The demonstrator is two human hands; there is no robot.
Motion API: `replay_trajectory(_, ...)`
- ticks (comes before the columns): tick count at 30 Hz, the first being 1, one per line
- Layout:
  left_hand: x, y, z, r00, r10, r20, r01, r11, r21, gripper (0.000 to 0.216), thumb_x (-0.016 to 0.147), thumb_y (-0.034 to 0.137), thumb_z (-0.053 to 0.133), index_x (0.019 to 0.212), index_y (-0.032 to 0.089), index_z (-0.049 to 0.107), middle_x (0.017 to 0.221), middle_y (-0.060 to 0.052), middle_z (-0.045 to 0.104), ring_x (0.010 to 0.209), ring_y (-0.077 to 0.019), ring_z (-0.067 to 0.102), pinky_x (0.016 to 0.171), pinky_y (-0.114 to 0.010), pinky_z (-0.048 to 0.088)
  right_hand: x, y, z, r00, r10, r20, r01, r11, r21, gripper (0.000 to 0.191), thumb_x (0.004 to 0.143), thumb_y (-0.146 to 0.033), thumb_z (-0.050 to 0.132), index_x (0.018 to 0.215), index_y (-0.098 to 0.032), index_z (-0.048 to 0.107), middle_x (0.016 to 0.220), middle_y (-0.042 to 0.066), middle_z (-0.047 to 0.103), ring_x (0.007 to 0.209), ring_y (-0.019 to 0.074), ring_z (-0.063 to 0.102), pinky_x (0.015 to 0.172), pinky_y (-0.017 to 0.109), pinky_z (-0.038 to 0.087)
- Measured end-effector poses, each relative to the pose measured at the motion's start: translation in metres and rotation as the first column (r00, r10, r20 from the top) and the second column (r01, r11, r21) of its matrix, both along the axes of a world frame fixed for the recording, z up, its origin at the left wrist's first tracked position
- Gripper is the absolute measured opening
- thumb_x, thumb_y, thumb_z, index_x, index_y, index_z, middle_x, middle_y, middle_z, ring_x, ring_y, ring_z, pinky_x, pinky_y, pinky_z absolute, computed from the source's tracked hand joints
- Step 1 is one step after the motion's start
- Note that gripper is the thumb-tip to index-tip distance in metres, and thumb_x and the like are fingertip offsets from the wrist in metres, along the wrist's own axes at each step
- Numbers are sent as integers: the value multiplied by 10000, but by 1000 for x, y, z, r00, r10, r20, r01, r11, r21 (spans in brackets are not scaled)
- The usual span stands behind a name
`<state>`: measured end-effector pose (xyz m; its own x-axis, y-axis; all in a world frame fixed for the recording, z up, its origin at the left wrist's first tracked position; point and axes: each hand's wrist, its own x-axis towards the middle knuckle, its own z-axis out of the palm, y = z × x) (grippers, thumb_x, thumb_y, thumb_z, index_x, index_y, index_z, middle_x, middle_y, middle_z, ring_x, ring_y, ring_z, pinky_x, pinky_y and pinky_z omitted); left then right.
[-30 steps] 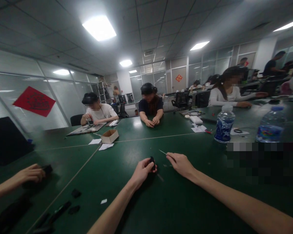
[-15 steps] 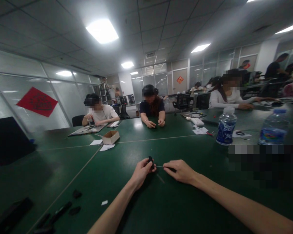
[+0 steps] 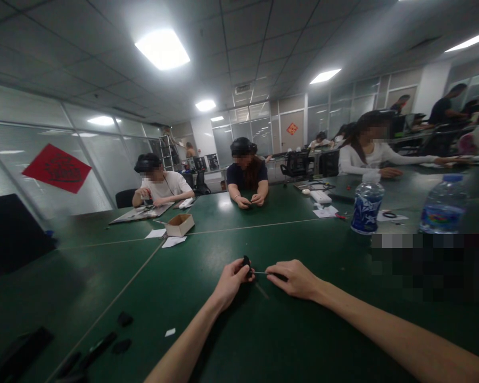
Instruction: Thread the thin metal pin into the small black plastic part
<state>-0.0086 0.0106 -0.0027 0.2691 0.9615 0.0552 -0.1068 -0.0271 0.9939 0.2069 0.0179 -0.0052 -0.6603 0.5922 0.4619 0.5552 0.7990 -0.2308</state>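
Note:
Just above the green table [image 3: 207, 319], my left hand [image 3: 230, 282] is closed on a small black part [image 3: 246, 261], held upright between thumb and fingers. Its exact kind is too small to tell. My right hand [image 3: 293, 277] grips the dark handle of a screwdriver [image 3: 260, 273], whose thin metal shaft points left. The shaft's tip meets the black part or lies right at it; the left fingers hide the contact.
Black pieces [image 3: 122, 346] lie at the lower left near a white scrap [image 3: 170, 332]. A small cardboard box [image 3: 180, 225] stands beyond. Two bottles, one blue-labelled [image 3: 366, 207] and one clear [image 3: 443, 205], stand at right. Several people sit around the table.
Both hands keep their grip and place, with the screwdriver still against or close to the black part. The view has shifted slightly. The person opposite has brought their hands closer together.

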Motion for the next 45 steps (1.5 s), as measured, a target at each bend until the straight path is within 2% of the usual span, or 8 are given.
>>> replay_trajectory(7, 2, 0, 0, 1000, 0, -19, 1, 1000, 30, 385, 711, 414, 684, 912, 101, 585, 776, -41, 585, 681, -130, 536, 648, -242, 420, -1, 3, -4, 999, -44, 33, 44, 999, -3, 299, 929, -341, 400, 1026, -180, 633, 875, 56, 673, 746, 153, 619, 679, 254, 465)
replay_trajectory(16, 0, 6, -5, 1000, 2, 29, -3, 1000, 4, 371, 733, 432, 666, 904, 113, 585, 782, -44, 589, 692, -132, 548, 671, -250, 423, -4, -2, 2, 993, -113, -27, 108, 985, -136, 301, 923, -378, 404, 1019, -202, 630, 907, 52, 674, 777, 165, 623, 705, 272, 476)
replay_trajectory(22, 1, -2, 1, 997, -71, 14, 71, 997, -33, 362, 724, 372, 704, 934, 101, 587, 825, -81, 618, 723, -152, 577, 714, -277, 449, 0, 9, -2, 907, -376, -191, 316, 906, -282, 345, 946, -354, 331, 1044, -163, 601, 898, 74, 674, 749, 174, 632, 677, 292, 485)
replay_trajectory(27, -2, -2, 0, 980, 1, 199, 9, 999, -51, 356, 713, 310, 732, 983, 124, 595, 980, -110, 599, 934, -208, 574, 861, -352, 455, -1, 8, -2, 957, -258, -135, 227, 950, -214, 327, 930, -379, 384, 1036, -173, 615, 914, 68, 673, 793, 183, 630, 721, 304, 480)
replay_trajectory(30, -4, -1, -2, 972, 28, 232, -20, 999, -40, 348, 702, 296, 743, 988, 146, 614, 1055, -101, 554, 985, -212, 535, 868, -360, 462, -1, 6, -1, 963, -227, -148, 195, 959, -205, 340, 934, -386, 376, 1042, -169, 614, 931, 68, 673, 815, 180, 631, 743, 300, 475)
replay_trajectory(35, -4, 1, -5, 973, 69, 220, -68, 998, -11, 397, 664, 305, 769, 1005, 184, 606, 1030, -72, 537, 939, -193, 532, 763, -291, 474, -1, 2, 2, 979, -118, -165, 86, 978, -188, 306, 922, -373, 407, 1019, -182, 626, 936, 52, 676, 824, 169, 631, 736, 279, 478)
replay_trajectory(39, -3, 2, -5, 983, 47, 177, -52, 998, 24, 369, 675, 312, 755, 984, 178, 605, 958, -50, 542, 801, -141, 542, 703, -254, 460, -1, 0, 3, 985, -74, -158, 48, 985, -165, 278, 918, -348, 417, 1001, -188, 629, 916, 49, 681, 813, 165, 631, 738, 274, 478)
replay_trajectory(45, -3, 1, -3, 989, 17, 144, -16, 1000, -6, 412, 690, 328, 739, 1045, 179, 592, 900, -52, 583, 813, -161, 588, 818, -303, 446, -1, 2, 0, 985, -91, -146, 69, 987, -148, 275, 922, -349, 411, 973, -185, 625, 907, 51, 677, 800, 165, 628, 735, 279, 472)
